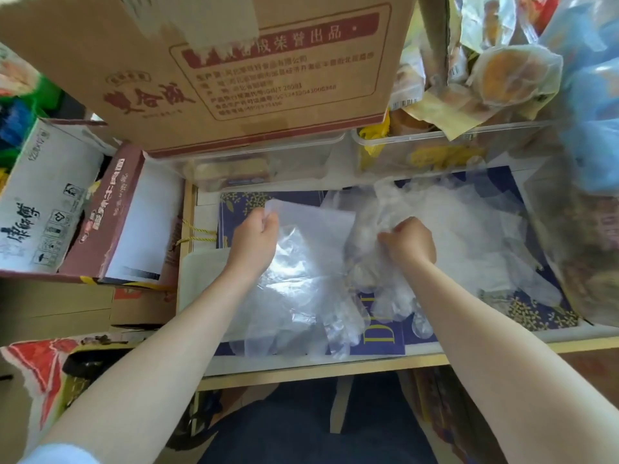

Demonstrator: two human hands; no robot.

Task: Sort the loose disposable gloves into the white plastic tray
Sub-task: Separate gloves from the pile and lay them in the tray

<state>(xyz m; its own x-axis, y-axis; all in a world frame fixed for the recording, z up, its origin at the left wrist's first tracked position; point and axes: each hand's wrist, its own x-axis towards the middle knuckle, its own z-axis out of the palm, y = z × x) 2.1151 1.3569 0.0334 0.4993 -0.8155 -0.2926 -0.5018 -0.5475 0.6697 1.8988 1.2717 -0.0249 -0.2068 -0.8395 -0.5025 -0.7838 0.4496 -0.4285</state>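
left fingers [268,218] pinch gloves [301,262] | right fingers [390,236] grip gloves | tray [485,336] amid boxes [214,72]

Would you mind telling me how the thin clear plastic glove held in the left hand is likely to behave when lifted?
The thin clear plastic glove probably hangs limp: it drapes and wrinkles below the left hand. It is likely very light, being see-through film. It may cling or slip, as the glossy gloves overlap near the right hand.
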